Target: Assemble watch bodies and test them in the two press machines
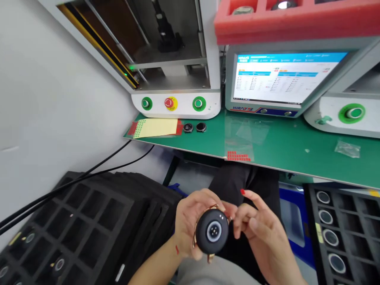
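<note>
My left hand is closed around a round smartwatch body, its black back and ringed sensor turned up towards me. Gold-coloured metal shows along the rim and lugs. Close by on the right, my right hand has its index finger stretched out, with a small red sticker on the fingertip. Its other fingers are bent beside the watch's right edge; whether they touch it I cannot tell. Another small red mark shows on my left wrist.
On the green bench lie a yellow sticker sheet, two watches and a clear sheet of red stickers. A machine with buttons and a monitor stand behind. Black compartment trays flank me; cables cross the left one.
</note>
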`<state>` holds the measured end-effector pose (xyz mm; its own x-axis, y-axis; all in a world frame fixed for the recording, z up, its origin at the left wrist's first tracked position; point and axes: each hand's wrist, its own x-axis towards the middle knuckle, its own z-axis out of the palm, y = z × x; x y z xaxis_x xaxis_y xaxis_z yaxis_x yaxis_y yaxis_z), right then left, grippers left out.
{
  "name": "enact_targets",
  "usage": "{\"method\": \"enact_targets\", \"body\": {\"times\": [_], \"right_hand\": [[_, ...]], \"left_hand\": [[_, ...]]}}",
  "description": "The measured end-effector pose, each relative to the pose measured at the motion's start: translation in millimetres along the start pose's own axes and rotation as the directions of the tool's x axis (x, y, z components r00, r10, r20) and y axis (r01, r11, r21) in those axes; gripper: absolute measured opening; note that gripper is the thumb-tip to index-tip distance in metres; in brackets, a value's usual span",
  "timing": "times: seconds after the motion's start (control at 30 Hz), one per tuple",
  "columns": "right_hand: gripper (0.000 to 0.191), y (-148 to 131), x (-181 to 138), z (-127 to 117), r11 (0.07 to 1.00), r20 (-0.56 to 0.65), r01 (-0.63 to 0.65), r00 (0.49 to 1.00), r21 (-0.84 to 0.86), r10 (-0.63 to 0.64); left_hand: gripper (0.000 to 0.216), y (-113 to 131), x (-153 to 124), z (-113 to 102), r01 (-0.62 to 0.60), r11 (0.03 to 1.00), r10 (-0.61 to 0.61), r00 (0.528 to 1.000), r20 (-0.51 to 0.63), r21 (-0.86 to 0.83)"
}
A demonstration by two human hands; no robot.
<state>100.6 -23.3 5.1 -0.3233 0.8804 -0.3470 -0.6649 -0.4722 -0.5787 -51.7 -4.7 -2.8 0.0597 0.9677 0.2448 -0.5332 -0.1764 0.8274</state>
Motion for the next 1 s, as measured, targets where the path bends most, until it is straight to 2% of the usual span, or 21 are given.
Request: {"method": "enact_targets", "body": {"times": [0.07, 0.13, 0.2, 0.3, 0.4, 0.5, 0.6, 0.67, 0.77, 0.87, 1.0], "right_hand": [[0.037, 0, -1, -6, 0.998, -0.027, 0.038, 0.999, -0.05, -0.04], [0.032, 2, -2, -11, 0.995, -0.007, 0.047, 0.999, -0.089, -0.047], [0.027, 4, -2, -14, 0.992, 0.026, 0.058, 0.998, -0.108, -0.055], [0.019, 5, -2, -14, 0.984, 0.002, 0.111, 0.994, -0.141, -0.112], [0.009, 0, -1, -11, 0.956, -0.017, 0.184, 0.981, -0.229, -0.193], [0.008, -8, 0, -6, 0.919, 0.05, 0.245, 0.969, -0.309, -0.241], [0.003, -14, 2, 0, 0.904, 0.14, 0.269, 0.962, -0.332, -0.235], [0.002, -17, 3, 4, 0.915, 0.168, 0.243, 0.966, -0.321, -0.198], [0.005, -18, 4, 6, 0.938, 0.166, 0.171, 0.978, -0.302, -0.125], [0.008, -16, 4, 7, 0.96, 0.142, 0.098, 0.988, -0.263, -0.062], [0.009, -17, 4, 8, 0.977, 0.166, 0.04, 0.986, -0.211, -0.005]], "left_hand": [[0.057, 5, 1, -1, 0.115, 0.983, -0.11, 0.993, 0.043, -0.142], [0.046, 10, 1, -2, 0.175, 0.959, -0.154, 0.982, 0.107, -0.224], [0.039, 14, 1, 0, 0.184, 0.948, -0.154, 0.979, 0.131, -0.258], [0.052, 13, 1, 4, 0.156, 0.955, -0.132, 0.985, 0.112, -0.252], [0.062, 9, 1, 5, 0.107, 0.975, -0.093, 0.993, 0.079, -0.195], [0.06, 4, 2, 2, 0.063, 0.988, -0.058, 0.998, 0.039, -0.141], [0.06, 4, 5, -3, 0.071, 0.994, -0.062, 0.992, 0.107, -0.078], [0.06, 6, 6, -6, 0.081, 0.996, -0.077, 0.987, 0.144, -0.026], [0.06, 8, 8, -9, 0.067, 0.995, -0.078, 0.987, 0.138, 0.077], [0.06, 11, 10, -14, -0.016, 0.969, -0.026, 0.986, 0.166, 0.248], [0.056, 17, 14, -17, -0.121, 0.873, 0.001, 0.969, 0.246, 0.472]]}}
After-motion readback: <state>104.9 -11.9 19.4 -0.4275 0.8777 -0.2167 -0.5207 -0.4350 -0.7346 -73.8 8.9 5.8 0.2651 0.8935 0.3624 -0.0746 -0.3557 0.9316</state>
